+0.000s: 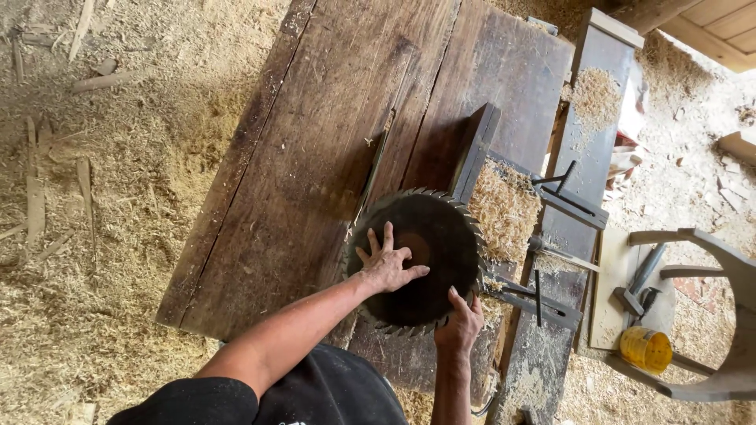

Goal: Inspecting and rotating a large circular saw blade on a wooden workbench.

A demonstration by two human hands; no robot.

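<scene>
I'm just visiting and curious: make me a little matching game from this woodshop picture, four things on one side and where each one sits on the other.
Things:
1. circular saw blade
2. left hand
3. right hand
4. yellow container

Places:
A. gripping the blade's near edge
B. on the ground at the right, beside the curved wooden chair frame
C. lying flat on the dark wooden table
D. spread flat on the blade's face

Pairs: 1-C, 2-D, 3-A, 4-B
</scene>
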